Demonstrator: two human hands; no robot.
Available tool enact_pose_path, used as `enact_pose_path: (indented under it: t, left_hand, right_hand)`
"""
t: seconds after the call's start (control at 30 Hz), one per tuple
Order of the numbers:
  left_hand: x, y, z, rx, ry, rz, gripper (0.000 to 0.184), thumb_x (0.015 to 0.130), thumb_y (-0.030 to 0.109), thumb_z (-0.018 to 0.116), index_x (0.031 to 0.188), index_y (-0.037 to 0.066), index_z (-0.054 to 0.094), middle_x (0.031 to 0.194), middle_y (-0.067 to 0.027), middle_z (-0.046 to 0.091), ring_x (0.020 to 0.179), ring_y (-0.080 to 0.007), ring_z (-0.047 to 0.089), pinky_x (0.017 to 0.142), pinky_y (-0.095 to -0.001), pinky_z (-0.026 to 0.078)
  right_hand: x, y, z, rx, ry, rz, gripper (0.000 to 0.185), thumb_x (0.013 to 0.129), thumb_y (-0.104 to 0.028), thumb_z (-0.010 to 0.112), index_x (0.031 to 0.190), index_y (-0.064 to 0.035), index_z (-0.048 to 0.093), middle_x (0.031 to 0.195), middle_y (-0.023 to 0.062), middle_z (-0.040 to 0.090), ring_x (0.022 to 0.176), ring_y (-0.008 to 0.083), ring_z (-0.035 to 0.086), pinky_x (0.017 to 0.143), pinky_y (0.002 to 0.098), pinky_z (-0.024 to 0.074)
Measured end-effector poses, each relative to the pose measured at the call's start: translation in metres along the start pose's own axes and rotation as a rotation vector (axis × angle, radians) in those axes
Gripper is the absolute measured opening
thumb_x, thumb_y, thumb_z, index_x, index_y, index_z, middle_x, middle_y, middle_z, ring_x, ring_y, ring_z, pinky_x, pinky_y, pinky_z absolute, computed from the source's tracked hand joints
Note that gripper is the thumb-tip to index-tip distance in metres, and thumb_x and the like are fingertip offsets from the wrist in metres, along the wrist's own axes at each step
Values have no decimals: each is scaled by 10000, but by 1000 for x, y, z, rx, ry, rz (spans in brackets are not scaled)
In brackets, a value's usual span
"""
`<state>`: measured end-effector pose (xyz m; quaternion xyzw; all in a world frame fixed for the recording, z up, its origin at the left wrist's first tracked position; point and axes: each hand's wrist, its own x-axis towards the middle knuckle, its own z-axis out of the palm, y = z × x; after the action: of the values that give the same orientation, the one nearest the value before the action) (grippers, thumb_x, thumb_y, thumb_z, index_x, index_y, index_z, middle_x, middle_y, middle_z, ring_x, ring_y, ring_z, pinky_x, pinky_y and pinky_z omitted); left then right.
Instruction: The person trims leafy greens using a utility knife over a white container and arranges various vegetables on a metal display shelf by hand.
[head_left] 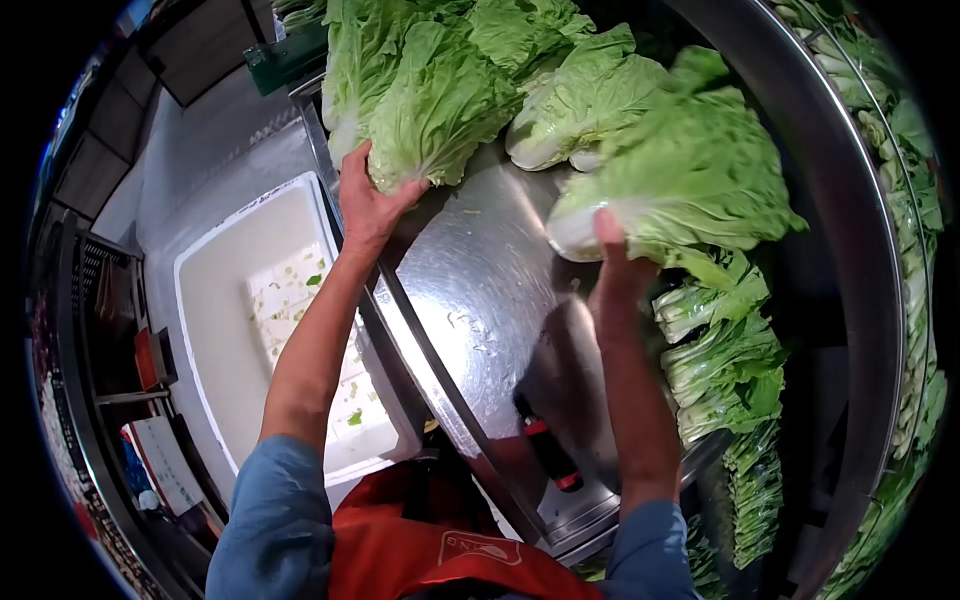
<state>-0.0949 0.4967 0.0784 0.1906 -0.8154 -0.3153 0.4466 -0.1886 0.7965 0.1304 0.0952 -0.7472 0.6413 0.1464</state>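
Note:
My left hand (375, 205) is closed around the pale base of a large napa cabbage (440, 105), which lies at the far left end of the steel counter (450, 270). In my right hand (622, 265) is another napa cabbage (690, 165), tilted over the counter's right side, thumb across its white stem end. Its leaves are smeared by motion. Between the two hands, farther back, a smaller cabbage (585, 100) rests on the metal. A black and red handled object (550, 450) lies on the counter nearer my body; its kind cannot be made out.
Left of the counter stands a deep white bin (215, 375) with leaf scraps at its bottom. Bundled greens (725, 350) are stacked along the right edge. Beyond them curves a metal rail (860, 200), with more vegetables (910, 240) outside it. A green object (285, 62) sits at the upper left.

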Motion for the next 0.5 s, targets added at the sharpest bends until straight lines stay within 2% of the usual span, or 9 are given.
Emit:
enact_pose_path:
  t: [0.03, 0.13, 0.23, 0.27, 0.37, 0.5]
  left_hand:
    - [0, 0, 0, 0, -1, -6, 845, 612, 316, 915, 1269, -41, 521, 1170, -198, 572, 1102, -354, 577, 978, -407, 465]
    - [-2, -1, 0, -53, -7, -36, 835, 620, 322, 914, 1264, -45, 530, 1176, -186, 580, 1107, -330, 585, 979, -394, 469]
    - [-1, 2, -2, -166, -31, -101, 821, 631, 321, 914, 1265, -43, 540, 1198, -169, 583, 1128, -291, 585, 985, -369, 466]
    - [-1, 3, -2, -209, -43, -130, 817, 635, 320, 915, 1267, -42, 543, 1209, -164, 584, 1137, -276, 584, 988, -360, 464]
    - [-2, -1, -2, -259, -58, -145, 798, 647, 299, 914, 1276, -30, 548, 1227, -146, 581, 1148, -245, 576, 997, -341, 454]
    - [-5, -2, -2, -250, -48, -26, 783, 666, 273, 906, 1293, -21, 542, 1241, -123, 578, 1155, -236, 569, 1014, -340, 441]
  right_hand:
    - [7, 2, -3, 128, 36, 86, 647, 786, -284, 848, 1292, 26, 590, 1261, 136, 626, 1131, 274, 592, 1027, 420, 426]
    - [31, 1, -1, 384, -124, 250, 644, 819, -196, 835, 1322, 80, 542, 1294, 132, 604, 1159, 213, 574, 1008, 352, 452]
    - [40, 19, 9, 363, -110, 325, 618, 836, -157, 822, 1337, 65, 537, 1294, 125, 608, 1150, 211, 583, 1022, 348, 448]
    - [44, 24, 11, 349, -102, 276, 622, 833, -144, 826, 1343, 58, 535, 1302, 127, 606, 1157, 210, 584, 1033, 346, 442]
    - [50, 36, 9, 409, -133, 333, 751, 763, -120, 883, 1395, 27, 505, 1320, 108, 609, 1148, 217, 593, 1011, 340, 453]
    - [54, 36, 1, 316, -211, 403, 732, 779, -165, 878, 1392, 24, 525, 1334, 111, 611, 1170, 207, 587, 1022, 335, 444]
